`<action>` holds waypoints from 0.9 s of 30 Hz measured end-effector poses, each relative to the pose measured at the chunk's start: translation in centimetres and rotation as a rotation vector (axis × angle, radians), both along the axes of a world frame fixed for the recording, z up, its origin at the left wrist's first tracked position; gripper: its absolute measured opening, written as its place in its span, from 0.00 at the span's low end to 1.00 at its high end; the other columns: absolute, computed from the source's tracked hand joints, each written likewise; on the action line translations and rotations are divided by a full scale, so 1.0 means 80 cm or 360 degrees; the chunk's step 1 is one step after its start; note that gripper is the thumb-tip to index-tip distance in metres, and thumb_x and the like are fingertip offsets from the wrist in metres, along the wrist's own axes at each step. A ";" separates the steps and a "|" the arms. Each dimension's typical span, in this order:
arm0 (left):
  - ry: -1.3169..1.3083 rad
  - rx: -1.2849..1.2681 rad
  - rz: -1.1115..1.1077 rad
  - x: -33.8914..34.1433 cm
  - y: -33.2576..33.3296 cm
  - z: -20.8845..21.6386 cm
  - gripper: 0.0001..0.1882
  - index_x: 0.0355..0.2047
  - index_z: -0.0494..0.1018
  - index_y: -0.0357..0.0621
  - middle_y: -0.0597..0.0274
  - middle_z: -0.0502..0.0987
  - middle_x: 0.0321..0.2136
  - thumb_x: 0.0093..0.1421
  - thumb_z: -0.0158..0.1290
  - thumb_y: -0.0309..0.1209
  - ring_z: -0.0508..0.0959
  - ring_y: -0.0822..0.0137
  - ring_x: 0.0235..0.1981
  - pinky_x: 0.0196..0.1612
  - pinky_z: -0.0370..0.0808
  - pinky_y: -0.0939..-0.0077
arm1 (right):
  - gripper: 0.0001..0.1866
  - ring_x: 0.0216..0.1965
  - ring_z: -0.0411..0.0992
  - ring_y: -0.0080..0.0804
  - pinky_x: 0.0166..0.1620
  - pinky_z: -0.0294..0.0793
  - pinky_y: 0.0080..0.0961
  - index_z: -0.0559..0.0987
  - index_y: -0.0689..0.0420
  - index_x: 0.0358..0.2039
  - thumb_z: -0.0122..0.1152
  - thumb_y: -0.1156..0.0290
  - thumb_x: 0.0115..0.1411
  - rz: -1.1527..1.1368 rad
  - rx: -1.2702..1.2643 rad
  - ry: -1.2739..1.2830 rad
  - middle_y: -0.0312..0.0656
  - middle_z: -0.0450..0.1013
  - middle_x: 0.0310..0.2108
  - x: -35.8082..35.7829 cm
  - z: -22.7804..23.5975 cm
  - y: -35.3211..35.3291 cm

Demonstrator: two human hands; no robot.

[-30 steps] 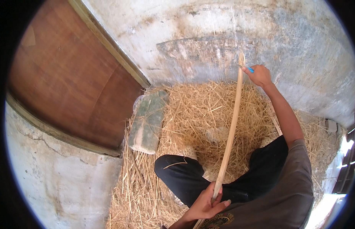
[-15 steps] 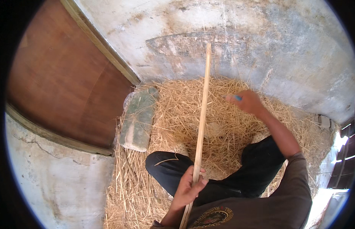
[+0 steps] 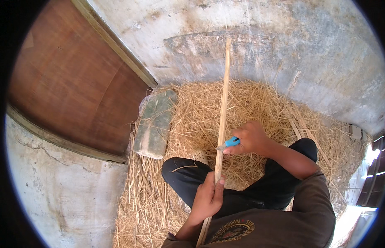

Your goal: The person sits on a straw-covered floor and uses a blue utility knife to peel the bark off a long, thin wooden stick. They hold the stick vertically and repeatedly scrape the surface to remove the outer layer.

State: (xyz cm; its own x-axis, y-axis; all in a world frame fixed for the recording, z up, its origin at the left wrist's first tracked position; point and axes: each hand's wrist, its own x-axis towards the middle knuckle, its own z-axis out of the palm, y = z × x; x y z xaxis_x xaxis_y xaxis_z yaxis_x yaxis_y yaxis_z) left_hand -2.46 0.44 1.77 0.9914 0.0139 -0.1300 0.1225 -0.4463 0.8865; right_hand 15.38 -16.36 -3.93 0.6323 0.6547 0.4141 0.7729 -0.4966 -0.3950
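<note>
A long, pale wooden stick point(image 3: 225, 89) runs from my lap up toward the wall, tilted slightly. My left hand point(image 3: 208, 194) is wrapped round its lower part, thumb along the near side. In my right hand point(image 3: 250, 136) is a utility knife point(image 3: 233, 141) with a blue handle, its short metal blade lying against the stick a little above my left hand. The fingers of the right hand are closed round the handle and cover part of it.
Dry straw point(image 3: 196, 107) covers the ground around my bent legs. A greenish block point(image 3: 154, 124) lies at the left, beside a brown wooden panel point(image 3: 76, 74) with a frame. A stained wall point(image 3: 275, 53) stands ahead. One thin strip point(image 3: 184, 167) rests on my left knee.
My right hand has come down and left with the knife, from above the straw to the stick, where the blade now touches. My left hand still grips the stick.
</note>
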 end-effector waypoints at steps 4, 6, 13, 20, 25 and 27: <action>0.0051 -0.0037 -0.0010 -0.002 0.001 0.001 0.08 0.37 0.65 0.39 0.52 0.67 0.16 0.67 0.43 0.31 0.71 0.57 0.16 0.22 0.65 0.68 | 0.34 0.09 0.63 0.37 0.16 0.61 0.34 0.73 0.54 0.11 0.55 0.31 0.49 -0.0300 0.0165 0.0154 0.39 0.63 0.07 0.038 -0.016 0.000; 0.0049 -0.0132 -0.0081 -0.014 0.000 -0.020 0.07 0.37 0.65 0.39 0.53 0.66 0.15 0.67 0.43 0.31 0.71 0.58 0.15 0.21 0.65 0.68 | 0.34 0.09 0.62 0.36 0.16 0.62 0.34 0.74 0.54 0.12 0.54 0.32 0.51 -0.0513 -0.0047 0.0118 0.39 0.62 0.07 0.077 -0.015 -0.015; 0.0133 -0.0165 -0.0049 -0.026 0.003 -0.017 0.05 0.38 0.64 0.39 0.54 0.66 0.15 0.65 0.44 0.29 0.70 0.62 0.15 0.20 0.64 0.70 | 0.37 0.09 0.62 0.34 0.15 0.61 0.33 0.73 0.54 0.11 0.49 0.30 0.53 -0.0343 -0.0051 0.0013 0.38 0.62 0.06 0.035 -0.013 -0.005; 0.0234 -0.0095 -0.0119 -0.032 -0.005 -0.005 0.07 0.37 0.64 0.40 0.61 0.66 0.16 0.66 0.45 0.31 0.67 0.71 0.17 0.21 0.63 0.73 | 0.41 0.09 0.61 0.34 0.16 0.61 0.34 0.71 0.53 0.09 0.40 0.25 0.53 -0.0656 -0.0293 0.0123 0.37 0.61 0.07 0.133 -0.018 -0.042; 0.0290 -0.0135 -0.0216 -0.046 -0.008 -0.008 0.07 0.38 0.63 0.40 0.62 0.66 0.16 0.66 0.45 0.31 0.68 0.71 0.17 0.22 0.63 0.73 | 0.41 0.13 0.65 0.39 0.22 0.67 0.37 0.69 0.55 0.08 0.42 0.26 0.53 -0.1034 -0.0268 -0.0100 0.39 0.63 0.08 0.201 -0.042 -0.076; 0.0246 -0.0199 -0.0336 -0.059 -0.012 -0.010 0.08 0.40 0.62 0.39 0.55 0.67 0.15 0.66 0.44 0.31 0.72 0.61 0.15 0.20 0.64 0.68 | 0.42 0.17 0.69 0.36 0.22 0.68 0.35 0.74 0.56 0.11 0.42 0.26 0.53 -0.1229 -0.0331 0.0211 0.40 0.67 0.11 0.242 -0.009 -0.117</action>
State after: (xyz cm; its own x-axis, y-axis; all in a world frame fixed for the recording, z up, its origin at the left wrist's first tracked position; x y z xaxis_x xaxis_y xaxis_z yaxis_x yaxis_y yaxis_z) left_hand -7.18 -0.50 1.01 0.9389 -0.2166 -0.2675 0.1764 -0.3645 0.9143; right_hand 34.76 -25.70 -4.63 0.9727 0.0687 0.2216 0.1351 -0.9443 -0.3001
